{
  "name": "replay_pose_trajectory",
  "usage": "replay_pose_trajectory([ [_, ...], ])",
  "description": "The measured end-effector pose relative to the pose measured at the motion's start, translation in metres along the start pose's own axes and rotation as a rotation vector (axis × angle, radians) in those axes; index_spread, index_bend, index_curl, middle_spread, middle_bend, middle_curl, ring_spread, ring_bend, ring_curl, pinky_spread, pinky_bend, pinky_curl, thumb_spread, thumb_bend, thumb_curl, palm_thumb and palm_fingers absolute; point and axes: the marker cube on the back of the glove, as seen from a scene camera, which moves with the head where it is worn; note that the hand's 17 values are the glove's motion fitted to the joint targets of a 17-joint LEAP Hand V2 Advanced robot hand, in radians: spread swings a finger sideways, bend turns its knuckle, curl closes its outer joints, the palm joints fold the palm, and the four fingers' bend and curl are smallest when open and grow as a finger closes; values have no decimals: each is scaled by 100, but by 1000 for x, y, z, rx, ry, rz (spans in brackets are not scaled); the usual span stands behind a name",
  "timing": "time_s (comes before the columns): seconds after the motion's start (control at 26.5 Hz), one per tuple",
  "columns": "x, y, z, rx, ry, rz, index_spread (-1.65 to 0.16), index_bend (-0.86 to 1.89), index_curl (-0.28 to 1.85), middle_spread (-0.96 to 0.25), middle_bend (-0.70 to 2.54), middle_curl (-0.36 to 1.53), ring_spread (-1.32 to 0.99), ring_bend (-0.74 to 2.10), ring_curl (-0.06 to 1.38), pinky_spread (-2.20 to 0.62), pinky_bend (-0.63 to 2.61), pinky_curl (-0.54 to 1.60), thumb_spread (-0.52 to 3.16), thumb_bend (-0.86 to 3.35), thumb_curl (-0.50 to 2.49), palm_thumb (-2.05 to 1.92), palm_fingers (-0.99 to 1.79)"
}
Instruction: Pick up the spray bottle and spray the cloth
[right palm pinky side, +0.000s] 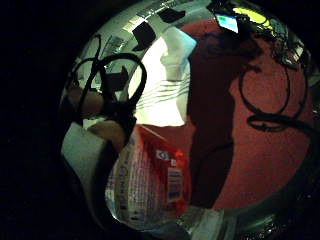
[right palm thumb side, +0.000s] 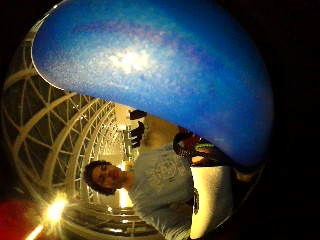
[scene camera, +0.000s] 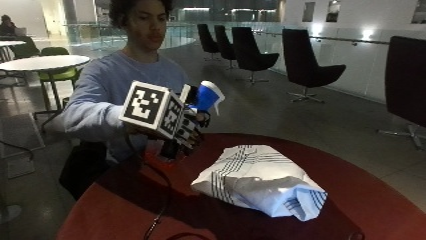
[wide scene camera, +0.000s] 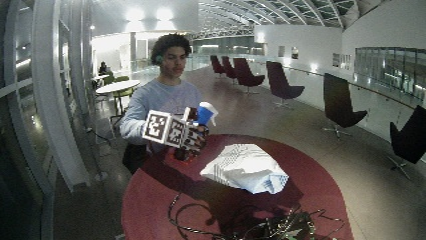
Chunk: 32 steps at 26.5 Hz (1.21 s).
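**Spray bottle held up over table edge, cloth lying on table**

Outside view, nearest first: white cloth (scene camera: 259, 182) with dark stripe lines, bunched in a loose heap on the round red table (scene camera: 373, 200), roughly mid-table. A black cable (scene camera: 158, 210) trails across the tabletop on the person's side of the cloth.

Behind the cloth, near the table's far edge: gloved right hand (scene camera: 186, 131) raised above the tabletop, fingers curled round the spray bottle (scene camera: 206, 97). Bottle lifted clear of the table, about upright; blue trigger head with white nozzle sticks out above the hand, nozzle facing out over the table toward the cloth side. Bottle and cloth well apart, not touching.

Little-finger palm view: clear bottle body with red and white label (right palm pinky side: 152, 182) close against the palm, bare fingertips beside it; cloth (right palm pinky side: 165, 80) on the red table (right palm pinky side: 270, 150) below. Thumb palm view: blue spray head (right palm thumb side: 160, 70) fills most of the picture, right at the palm.

Other hand: cannot tell, hidden behind the right hand.

Farther back: person in a light blue sweatshirt (scene camera: 110, 92) at the table's far side. Beyond, a row of dark swivel chairs (scene camera: 303, 62) on the floor and a white round table (scene camera: 43, 62).
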Motion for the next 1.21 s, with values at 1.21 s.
replay_pose_trajectory([
  [1.21, 1, -34, 46, -363, 155, 305, -22, 8, 21, -7, 42, 48, -3, 63, 40, 16, 28, 37, 88, -2, 60, 91, 111],
])
